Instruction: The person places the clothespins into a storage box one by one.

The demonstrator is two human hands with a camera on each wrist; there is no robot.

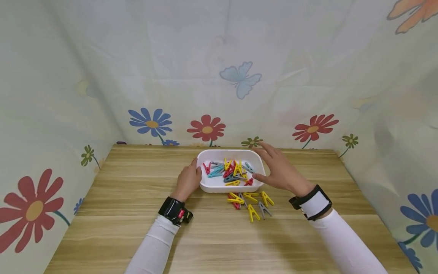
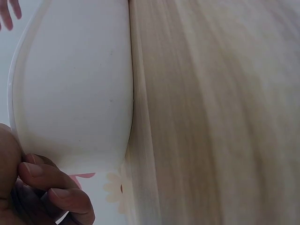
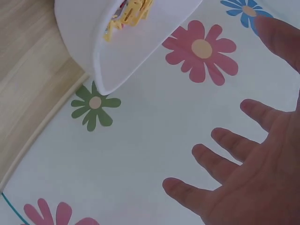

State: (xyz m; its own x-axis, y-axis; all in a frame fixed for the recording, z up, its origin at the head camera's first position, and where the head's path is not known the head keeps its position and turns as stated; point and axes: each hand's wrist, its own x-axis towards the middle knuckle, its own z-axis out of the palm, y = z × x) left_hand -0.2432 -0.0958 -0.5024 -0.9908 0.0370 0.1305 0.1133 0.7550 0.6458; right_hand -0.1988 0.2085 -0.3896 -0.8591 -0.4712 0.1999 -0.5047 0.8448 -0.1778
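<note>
A white plastic tub [image 1: 212,189] stands on the wooden table, holding several red, yellow, blue and grey clothespins [image 1: 227,171]. At its left end my left hand [image 1: 189,179] grips the rim; in the left wrist view the thumb is at the rim and the curled fingers [image 2: 70,199] are against the outer wall. My right hand [image 1: 282,169], fingers spread, hovers by the tub's right end with nothing in it. In the right wrist view its palm [image 3: 262,173] is bare and apart from the tub. More clothespins [image 1: 251,213] lie loose on the table just in front of the tub.
The wooden tabletop [image 1: 113,213] runs back to a white curtain [image 1: 178,68] printed with flowers and a butterfly. Curtain sides also stand to the left and right. The tub sits close to the table's back edge.
</note>
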